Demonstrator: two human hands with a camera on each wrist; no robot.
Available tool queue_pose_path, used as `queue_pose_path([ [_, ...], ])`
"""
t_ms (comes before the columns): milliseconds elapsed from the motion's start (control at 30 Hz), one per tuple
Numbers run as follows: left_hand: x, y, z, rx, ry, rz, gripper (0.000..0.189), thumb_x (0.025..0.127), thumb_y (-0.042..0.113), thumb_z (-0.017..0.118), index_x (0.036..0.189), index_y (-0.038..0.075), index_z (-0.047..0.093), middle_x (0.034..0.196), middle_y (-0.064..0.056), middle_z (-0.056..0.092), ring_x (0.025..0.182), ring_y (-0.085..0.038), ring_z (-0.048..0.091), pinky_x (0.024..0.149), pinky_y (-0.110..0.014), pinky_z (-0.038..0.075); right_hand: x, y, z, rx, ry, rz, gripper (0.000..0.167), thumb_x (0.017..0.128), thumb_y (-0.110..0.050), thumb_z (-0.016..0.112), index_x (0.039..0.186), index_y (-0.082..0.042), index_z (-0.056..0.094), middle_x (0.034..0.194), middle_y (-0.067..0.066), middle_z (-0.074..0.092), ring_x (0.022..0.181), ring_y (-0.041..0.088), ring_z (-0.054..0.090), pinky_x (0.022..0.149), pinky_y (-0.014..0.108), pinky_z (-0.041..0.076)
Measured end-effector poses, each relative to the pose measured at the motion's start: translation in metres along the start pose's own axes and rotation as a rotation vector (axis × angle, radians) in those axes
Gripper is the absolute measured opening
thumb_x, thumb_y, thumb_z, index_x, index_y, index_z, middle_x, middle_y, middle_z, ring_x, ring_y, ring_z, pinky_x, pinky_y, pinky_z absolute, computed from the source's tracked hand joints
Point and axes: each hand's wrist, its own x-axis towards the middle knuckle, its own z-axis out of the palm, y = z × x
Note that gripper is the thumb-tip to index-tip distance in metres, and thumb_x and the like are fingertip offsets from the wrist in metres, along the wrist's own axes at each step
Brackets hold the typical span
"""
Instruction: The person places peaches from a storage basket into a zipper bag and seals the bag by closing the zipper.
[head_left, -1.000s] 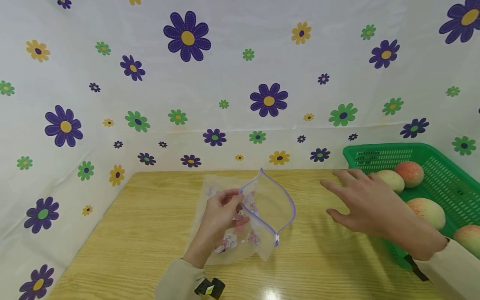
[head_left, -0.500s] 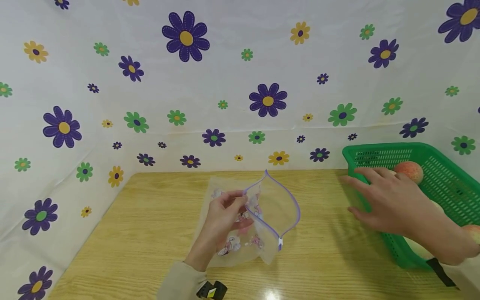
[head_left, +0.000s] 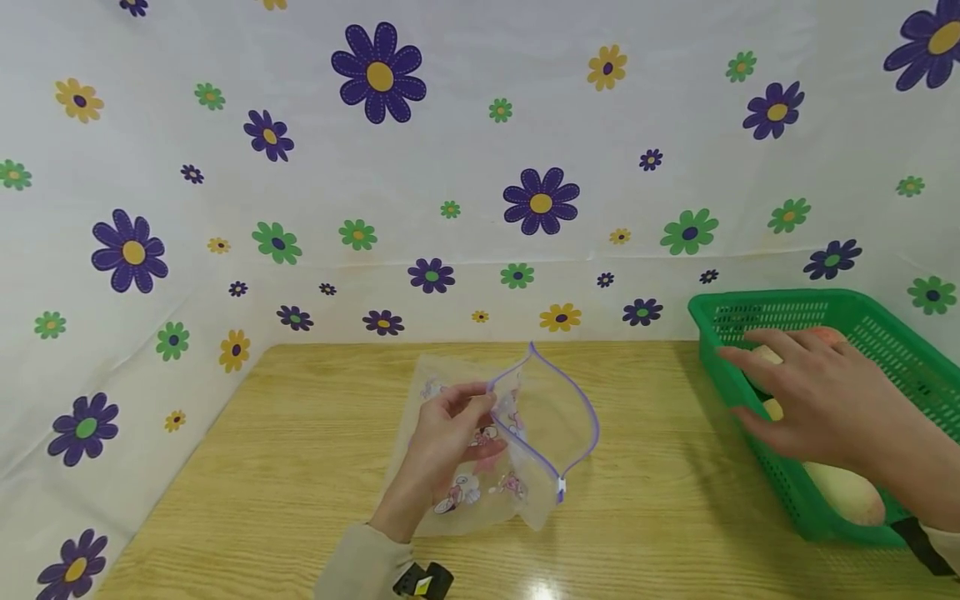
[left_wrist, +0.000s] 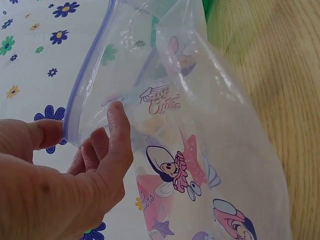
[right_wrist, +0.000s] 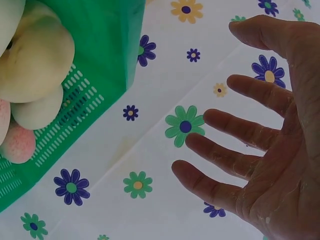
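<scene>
My left hand (head_left: 450, 437) pinches the purple-edged rim of a clear zip bag (head_left: 465, 504) printed with pink cartoon figures. The bag's mouth gapes toward the right, and a white slider (head_left: 561, 486) sits at its near corner. In the left wrist view, thumb and fingers hold the bag's edge (left_wrist: 165, 115) from both sides. My right hand (head_left: 832, 400) is over the left side of a green basket (head_left: 780, 475), fingers spread, holding nothing. Peaches lie under and around it; a pale peach (head_left: 847, 493) shows below the wrist, and the hand partly covers others.
The wooden table (head_left: 285, 467) runs up to a white cloth (head_left: 450, 150) with printed flowers at the back and left. Several peaches (right_wrist: 35, 55) fill the basket in the right wrist view. The basket's raised rim (head_left: 708, 333) stands on the table's right side.
My right hand has moved rightward from beside the basket to over it, its fingers still spread. My left hand and the bag have shifted slightly right, with the bag's mouth still apart.
</scene>
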Motion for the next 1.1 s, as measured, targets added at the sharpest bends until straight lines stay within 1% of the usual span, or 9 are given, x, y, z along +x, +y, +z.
queue_pose_path([
  [133, 0.002, 0.0, 0.0, 0.0, -0.001, -0.003, 0.036, 0.103, 0.022, 0.061, 0.134, 0.003, 0.059, 0.119, -0.014, 0.061, 0.101, -0.022, 0.066, 0.077, -0.035, 0.065, -0.002, 0.007, 0.0, 0.003, -0.092, 0.055, 0.064, 0.074, -0.04, 0.087, 0.13, -0.016, 0.069, 0.128, 0.025, 0.065, 0.103, 0.051, 0.063, 0.079, 0.07, 0.053],
  [233, 0.005, -0.001, 0.0, 0.002, 0.001, -0.005, 0.036, 0.103, 0.021, 0.061, 0.134, 0.003, 0.059, 0.119, -0.013, 0.061, 0.102, -0.023, 0.065, 0.078, -0.035, 0.065, -0.002, 0.011, 0.0, 0.018, -0.174, 0.112, 0.063, 0.079, -0.04, 0.084, 0.134, -0.016, 0.067, 0.133, 0.026, 0.062, 0.11, 0.052, 0.061, 0.081, 0.073, 0.052],
  [300, 0.007, -0.001, 0.001, 0.004, 0.004, -0.011, 0.036, 0.103, 0.021, 0.061, 0.134, 0.004, 0.059, 0.119, -0.013, 0.061, 0.102, -0.023, 0.065, 0.078, -0.035, 0.065, -0.002, 0.014, 0.0, 0.024, -0.212, 0.14, 0.062, 0.081, -0.04, 0.082, 0.135, -0.015, 0.066, 0.135, 0.027, 0.06, 0.114, 0.051, 0.06, 0.084, 0.074, 0.051],
  [400, 0.01, -0.001, 0.003, 0.006, 0.002, -0.014, 0.036, 0.103, 0.022, 0.061, 0.135, 0.005, 0.058, 0.119, -0.013, 0.061, 0.102, -0.023, 0.065, 0.078, -0.035, 0.065, -0.004, 0.02, 0.002, 0.016, -0.262, 0.154, 0.061, 0.083, -0.039, 0.081, 0.136, -0.011, 0.064, 0.136, 0.029, 0.058, 0.115, 0.053, 0.058, 0.085, 0.073, 0.05],
  [500, 0.012, -0.001, 0.005, 0.003, -0.007, -0.01, 0.037, 0.103, 0.023, 0.061, 0.135, 0.005, 0.058, 0.119, -0.012, 0.062, 0.102, -0.023, 0.065, 0.078, -0.035, 0.065, -0.007, 0.026, 0.003, 0.003, -0.292, 0.159, 0.06, 0.084, -0.039, 0.081, 0.134, -0.009, 0.065, 0.133, 0.031, 0.058, 0.113, 0.054, 0.057, 0.084, 0.073, 0.05],
  [600, 0.014, -0.002, 0.007, 0.0, -0.012, -0.009, 0.037, 0.103, 0.024, 0.061, 0.135, 0.005, 0.059, 0.118, -0.012, 0.062, 0.1, -0.022, 0.065, 0.078, -0.035, 0.065, -0.011, 0.031, 0.005, -0.004, -0.294, 0.162, 0.06, 0.083, -0.04, 0.081, 0.132, -0.009, 0.066, 0.127, 0.029, 0.061, 0.109, 0.053, 0.059, 0.081, 0.071, 0.052],
  [767, 0.019, -0.003, 0.01, -0.012, -0.005, -0.014, 0.037, 0.103, 0.022, 0.062, 0.135, 0.004, 0.059, 0.114, -0.009, 0.062, 0.098, -0.021, 0.062, 0.076, -0.034, 0.065, -0.017, 0.039, 0.011, 0.0, -0.265, 0.156, 0.062, 0.079, -0.037, 0.085, 0.131, -0.007, 0.067, 0.123, 0.026, 0.062, 0.095, 0.045, 0.062, 0.068, 0.062, 0.055],
  [967, 0.026, -0.004, 0.014, -0.018, -0.004, -0.002, 0.039, 0.102, 0.02, 0.061, 0.137, 0.003, 0.058, 0.11, -0.008, 0.061, 0.096, -0.02, 0.061, 0.074, -0.033, 0.065, -0.023, 0.048, 0.02, 0.025, -0.233, 0.151, 0.059, 0.076, -0.03, 0.086, 0.126, -0.005, 0.067, 0.124, 0.024, 0.058, 0.079, 0.035, 0.058, 0.054, 0.049, 0.052],
  [1100, 0.03, -0.004, 0.016, -0.012, -0.013, -0.005, 0.037, 0.102, 0.02, 0.061, 0.136, 0.004, 0.058, 0.112, -0.009, 0.062, 0.095, -0.019, 0.061, 0.073, -0.032, 0.065, -0.025, 0.052, 0.024, 0.033, -0.255, 0.153, 0.058, 0.077, -0.029, 0.085, 0.125, -0.004, 0.067, 0.127, 0.025, 0.055, 0.076, 0.033, 0.057, 0.051, 0.045, 0.049],
])
